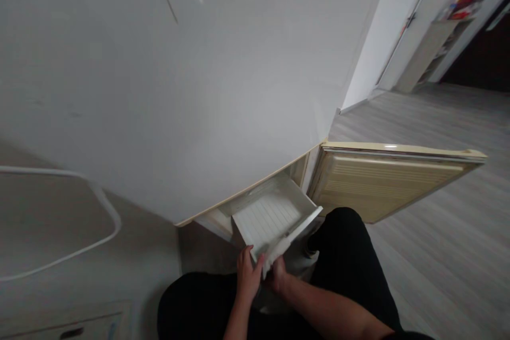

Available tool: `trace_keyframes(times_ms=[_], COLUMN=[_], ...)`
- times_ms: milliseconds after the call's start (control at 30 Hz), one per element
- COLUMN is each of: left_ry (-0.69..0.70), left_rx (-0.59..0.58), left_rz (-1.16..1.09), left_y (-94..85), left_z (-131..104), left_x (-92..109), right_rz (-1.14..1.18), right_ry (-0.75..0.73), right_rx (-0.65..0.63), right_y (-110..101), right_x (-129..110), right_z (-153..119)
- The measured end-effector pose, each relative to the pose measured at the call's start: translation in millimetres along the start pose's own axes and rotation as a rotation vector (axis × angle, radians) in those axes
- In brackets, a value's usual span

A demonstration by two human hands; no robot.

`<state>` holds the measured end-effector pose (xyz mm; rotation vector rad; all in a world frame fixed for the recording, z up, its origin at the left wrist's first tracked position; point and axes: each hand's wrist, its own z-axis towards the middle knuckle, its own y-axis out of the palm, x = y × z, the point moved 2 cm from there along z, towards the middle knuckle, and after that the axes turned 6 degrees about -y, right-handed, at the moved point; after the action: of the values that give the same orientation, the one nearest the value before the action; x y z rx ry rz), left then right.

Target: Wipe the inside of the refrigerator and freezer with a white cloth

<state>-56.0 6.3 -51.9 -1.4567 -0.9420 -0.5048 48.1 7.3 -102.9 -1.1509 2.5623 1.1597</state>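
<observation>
From the head camera, the white plastic freezer drawer (pixel 273 218) sticks halfway out of the bottom of the fridge (pixel 179 90), next to the open cream door (pixel 382 180), and both hands meet at its front edge. The left hand (pixel 247 276) is curled over the front lip and the right hand (pixel 278 275) grips under it. The drawer looks empty, so I think it is light, stiff and smooth, maybe cold and slippery, and best held by the front lip with a hand under it
</observation>
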Motion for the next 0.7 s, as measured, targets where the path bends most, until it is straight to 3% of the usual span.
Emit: trace_keyframes(times_ms=[100,200,300,433,500,600,700], left_ry=[-0.105,-0.169,-0.110,-0.088,-0.200,-0.407,-0.549], left_rx=[-0.067,-0.244,-0.251,-0.128,0.055,0.369,0.479], left_rz=[-0.030,-0.119,-0.234,-0.334,-0.430,-0.601,-0.681], left_y=[-5.0,-12.2,-24.2,-33.5,-37.6,-46.6,-53.9], left_z=[-6,-17,-25,-17,-5,18,39], left_x=[-1,3,10,15,10,-3,-17], right_rz=[0.098,0.103,0.001,-0.252,-0.447,-0.703,-0.766], right_ry=[0.306,0.350,0.295,0.190,0.153,-0.023,-0.086], right_rx=[-0.060,-0.112,-0.251,-0.415,-0.440,-0.364,-0.183], right_y=[27,46,58,65,59,38,3], right_x=[39,45,28,-17,-43,-81,-105], right_z=[-27,-44,-55,-69,-76,-80,-76])
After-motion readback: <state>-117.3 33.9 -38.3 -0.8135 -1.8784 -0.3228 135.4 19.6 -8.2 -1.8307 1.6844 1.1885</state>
